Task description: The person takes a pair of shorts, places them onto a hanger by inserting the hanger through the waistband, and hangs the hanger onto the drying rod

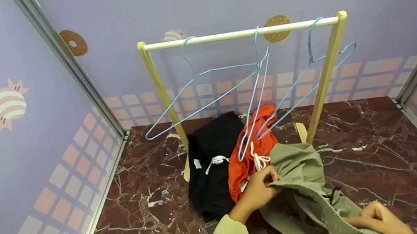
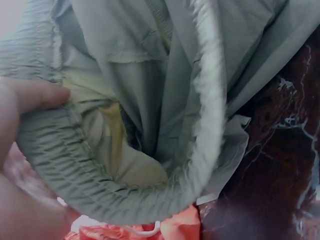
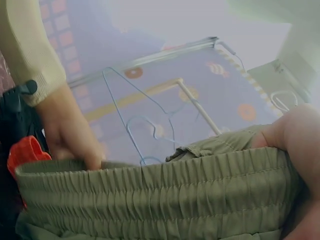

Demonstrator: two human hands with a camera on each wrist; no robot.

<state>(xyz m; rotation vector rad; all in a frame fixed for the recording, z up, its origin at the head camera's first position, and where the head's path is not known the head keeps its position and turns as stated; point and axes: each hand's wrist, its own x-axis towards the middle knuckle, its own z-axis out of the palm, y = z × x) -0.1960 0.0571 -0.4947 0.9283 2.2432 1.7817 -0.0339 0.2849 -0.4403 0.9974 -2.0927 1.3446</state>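
Note:
Olive-green elastic-waist pants lie bunched at the front, their waistband stretched between both hands. My left hand pinches the waistband's left side, thumb and fingers on the edge. On the other side, at the lower right, my right hand grips the waistband. In the left wrist view the waistband forms an open loop, with the inside of the pants showing. Its gathered outer face spans the right wrist view. Beside the left hand lies a red garment with a white drawstring.
A black garment with a white tie lies left of the red one on the dark marbled surface. Behind stands a rack with a white rail and wooden legs. Three blue wire hangers hang from the rail.

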